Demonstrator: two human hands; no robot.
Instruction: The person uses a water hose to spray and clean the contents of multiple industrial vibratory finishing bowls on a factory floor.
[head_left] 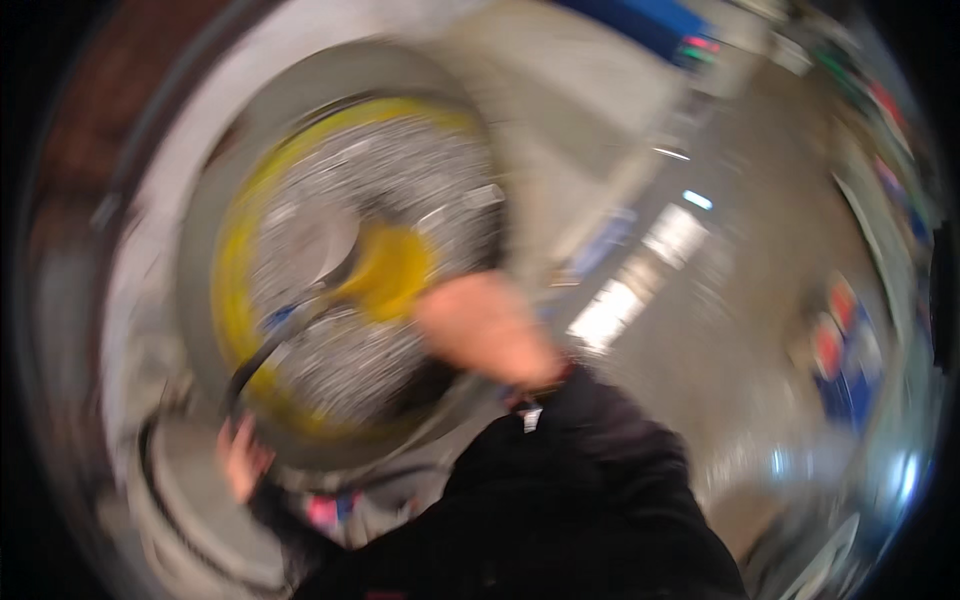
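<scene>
A large round grey tub (215, 235) with a yellow inner band holds a mass of small grey pieces (360, 165). Near its middle a yellow piece (395, 265) stands next to a round grey hub (325, 240); blur hides its exact kind. My right hand (480, 325) reaches over the tub beside the yellow piece, its fingers smeared by motion, so whether it grips the piece is unclear. At the tub's near left rim, my left hand (243, 460) has its fingers apart. Just above those fingertips ends a dark bar or hose (262, 355) that runs in toward the hub.
A rounded grey casing (200, 500) is at the lower left. Pink and blue items (335, 510) lie below the tub. To the right stretches a shiny grey floor (770, 200), with a blue box of red items (845, 370) at its far side. A blue beam (640, 25) crosses the top.
</scene>
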